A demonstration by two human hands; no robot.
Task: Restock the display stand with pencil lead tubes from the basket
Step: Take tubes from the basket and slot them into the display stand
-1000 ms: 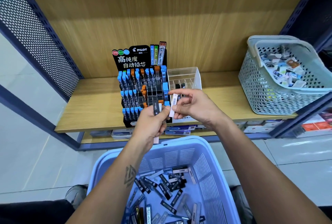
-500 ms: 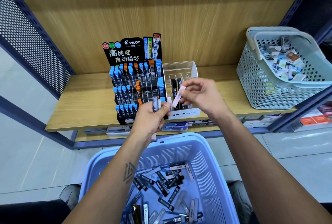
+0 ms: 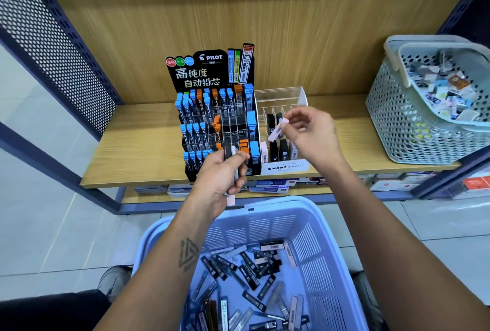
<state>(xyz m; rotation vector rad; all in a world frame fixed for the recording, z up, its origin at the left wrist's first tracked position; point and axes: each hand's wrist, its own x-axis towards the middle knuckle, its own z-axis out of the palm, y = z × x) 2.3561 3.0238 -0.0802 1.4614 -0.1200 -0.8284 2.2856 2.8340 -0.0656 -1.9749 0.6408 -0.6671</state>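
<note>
Your right hand (image 3: 309,134) pinches a pale pink lead tube (image 3: 277,129) at your fingertips, just above the clear display stand (image 3: 281,97). Your left hand (image 3: 221,178) grips several tubes (image 3: 231,154) before the black Pilot stand (image 3: 212,70). Below your wrists, the blue basket (image 3: 313,259) holds more tubes.

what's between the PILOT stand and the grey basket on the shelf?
Head view: the clear MONO display stand, directly beside the PILOT stand, with the right hand holding a pale tube over it. Then bare shelf up to the grey basket.
</note>
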